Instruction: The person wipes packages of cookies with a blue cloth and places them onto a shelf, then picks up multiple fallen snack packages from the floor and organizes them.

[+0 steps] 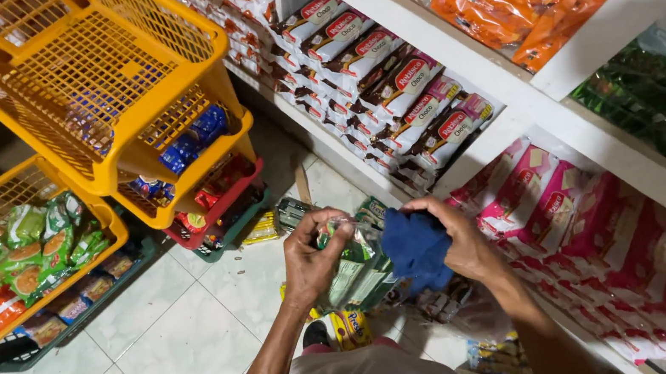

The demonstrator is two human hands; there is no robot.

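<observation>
The left hand (308, 259) pinches a clear green snack packet (350, 249), while the right hand (462, 239) grips a crumpled dark blue cloth (415, 246) against it, above the white tiled floor (157, 347). Wiping too hard could slip the glossy packet free.

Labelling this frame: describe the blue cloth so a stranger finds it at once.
Start at the white shelving on the right, then drop to the two hands before it. The blue cloth is bunched in the right hand, beside the clear green-printed packet in the left hand. It is plain fabric, unlike the surrounding printed packets.
</observation>
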